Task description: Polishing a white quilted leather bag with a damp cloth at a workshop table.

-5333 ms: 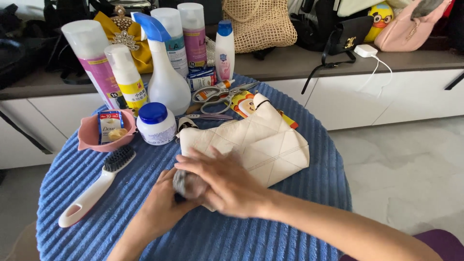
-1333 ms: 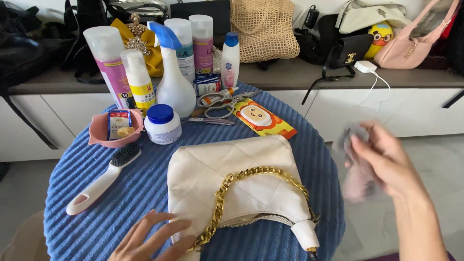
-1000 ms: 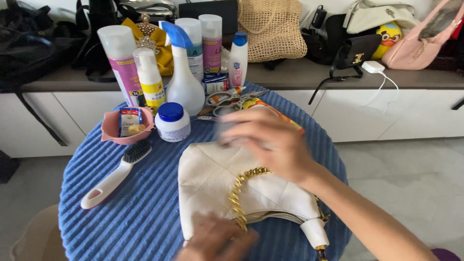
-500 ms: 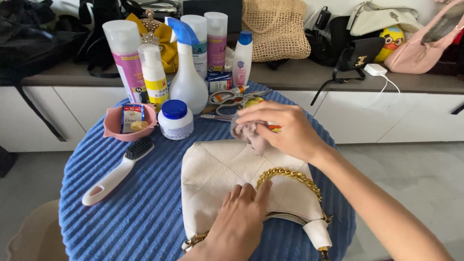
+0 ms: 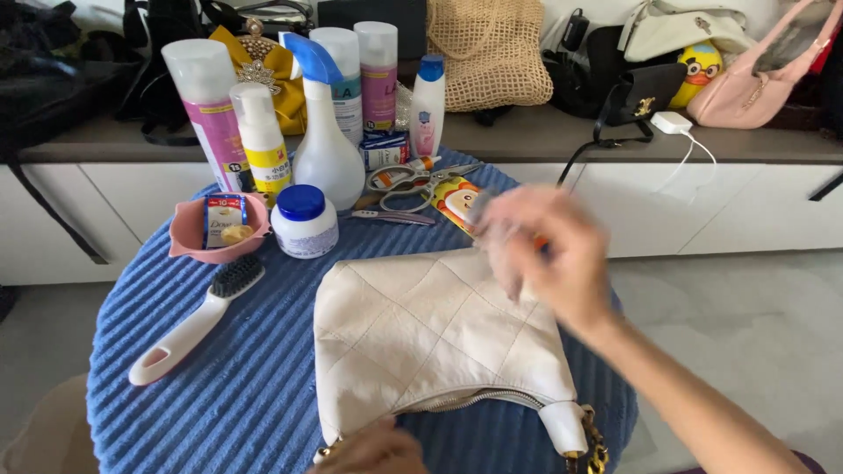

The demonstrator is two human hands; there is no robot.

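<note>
Chain's slipped off the top now, bag turned | left hand (image 5: 373, 449) pins the near edge, fingers hidden, can't tell | cream quilted bag (image 5: 430, 329) flat mid-bench (image 5: 219, 386), looks soft and floppy, grab by the strap end | right hand (image 5: 544, 254) blurred above it, fingers curled round something greyish.

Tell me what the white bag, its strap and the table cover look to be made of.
White bag: likely leather or faux leather, smooth with a soft sheen and diamond-stitched quilting. Strap: gold-coloured metal chain by its shiny links, only partly in view. Table cover: blue ribbed fabric, matte, with raised parallel cords, possibly a thick corduroy-like textile.
</note>
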